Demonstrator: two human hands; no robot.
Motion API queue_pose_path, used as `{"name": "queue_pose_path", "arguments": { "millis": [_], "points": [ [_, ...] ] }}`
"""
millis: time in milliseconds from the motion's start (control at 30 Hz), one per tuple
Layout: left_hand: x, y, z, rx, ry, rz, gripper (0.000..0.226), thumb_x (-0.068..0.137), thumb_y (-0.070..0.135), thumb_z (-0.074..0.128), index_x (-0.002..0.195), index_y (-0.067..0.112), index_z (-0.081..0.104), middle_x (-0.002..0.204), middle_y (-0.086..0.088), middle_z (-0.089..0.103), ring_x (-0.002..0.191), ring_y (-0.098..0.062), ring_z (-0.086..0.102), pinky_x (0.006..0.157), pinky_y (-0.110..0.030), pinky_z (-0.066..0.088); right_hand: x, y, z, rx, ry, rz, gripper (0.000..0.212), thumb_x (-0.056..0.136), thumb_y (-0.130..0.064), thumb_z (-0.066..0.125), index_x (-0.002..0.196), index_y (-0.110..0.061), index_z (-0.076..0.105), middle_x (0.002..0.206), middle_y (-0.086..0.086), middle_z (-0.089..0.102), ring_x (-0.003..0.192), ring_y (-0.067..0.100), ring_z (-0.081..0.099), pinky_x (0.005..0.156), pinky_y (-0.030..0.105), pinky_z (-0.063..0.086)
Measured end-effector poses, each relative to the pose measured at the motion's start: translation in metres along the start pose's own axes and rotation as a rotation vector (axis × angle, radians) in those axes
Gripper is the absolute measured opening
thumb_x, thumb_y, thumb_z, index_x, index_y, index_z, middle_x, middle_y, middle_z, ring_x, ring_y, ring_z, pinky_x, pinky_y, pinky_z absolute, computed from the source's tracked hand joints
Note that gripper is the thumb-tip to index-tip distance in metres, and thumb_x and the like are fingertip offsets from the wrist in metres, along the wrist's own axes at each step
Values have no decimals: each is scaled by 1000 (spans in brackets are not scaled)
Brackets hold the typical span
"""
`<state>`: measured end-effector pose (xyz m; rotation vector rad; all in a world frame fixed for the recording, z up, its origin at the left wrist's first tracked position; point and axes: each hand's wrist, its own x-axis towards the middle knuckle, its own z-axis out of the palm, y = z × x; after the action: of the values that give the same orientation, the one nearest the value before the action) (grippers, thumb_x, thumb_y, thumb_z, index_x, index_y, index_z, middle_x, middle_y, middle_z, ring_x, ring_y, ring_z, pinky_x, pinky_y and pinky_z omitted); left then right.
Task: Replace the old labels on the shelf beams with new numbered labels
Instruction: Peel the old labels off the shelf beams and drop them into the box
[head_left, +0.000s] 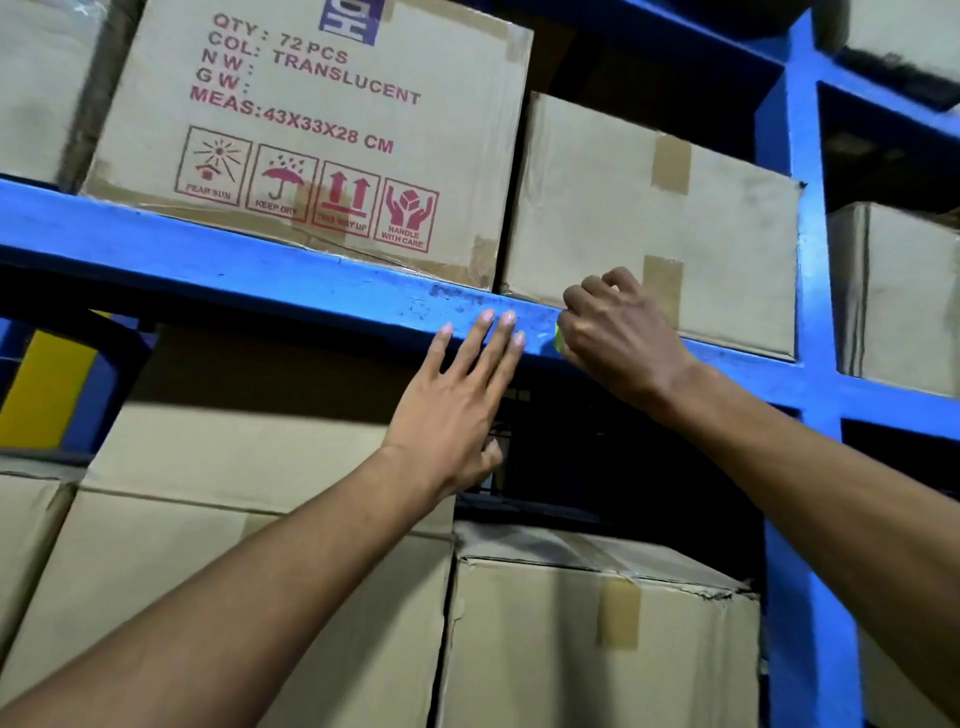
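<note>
Currently, both bare hands are raised to the blue shelf beam (260, 260), which serves as reference. The left hand (457, 400) is spread flat, its fingertips (506, 318) touching the beam's front face just below a scuffed, worn patch of paint (447, 299). The right hand (618, 332) is curled closed against the beam immediately right of those fingertips, pinching a small yellow-green label (558, 336), of which only an edge shows; any printed number is hidden. Above the beam rests a printed carton (322, 119) marked "72 PCS, TRANSLUCENT", with a plain taped carton (727, 234) beside it. Below the beam sit further cartons (597, 639). A blue upright post (810, 364) joins the beam at its right end.
</note>
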<state>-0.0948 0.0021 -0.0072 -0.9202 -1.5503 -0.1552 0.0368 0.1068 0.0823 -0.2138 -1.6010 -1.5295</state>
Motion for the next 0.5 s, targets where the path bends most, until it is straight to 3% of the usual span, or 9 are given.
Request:
{"name": "queue_pose_path", "arguments": {
  "millis": [133,233,367,500],
  "points": [
    [-1,2,3,0,32,-3,97,85,47,46,145,7,-19,155,-15,-23,142,-29,-21,117,-49,-4,-19,0,0,389,119,174,20,73,-19,53,60,-6,60,62,13,61,60,30,60,57,31,47],
    [0,8,5,11,49,-47,96,85,43,48,146,7,-17,155,-16,-20,143,-30,-19,116,-50,-3,-41,3,-1,610,210,418,16,77,-20,59,70,-6,63,72,12,63,69,32,59,62,35,46],
    [2,30,4,-68,83,-176,94,81,38,53,147,3,-3,157,-19,-5,145,-32,-7,115,-51,-2,-77,10,-2,783,245,672,32,80,-35,51,76,-6,65,76,11,64,73,29,59,67,38,46],
    [1,64,6,-83,109,-103,87,75,36,57,146,3,18,155,-20,16,145,-32,11,116,-51,6,-117,18,2,801,190,792,21,81,-27,58,77,-8,65,81,12,66,78,29,61,70,38,46]
  ]
}}
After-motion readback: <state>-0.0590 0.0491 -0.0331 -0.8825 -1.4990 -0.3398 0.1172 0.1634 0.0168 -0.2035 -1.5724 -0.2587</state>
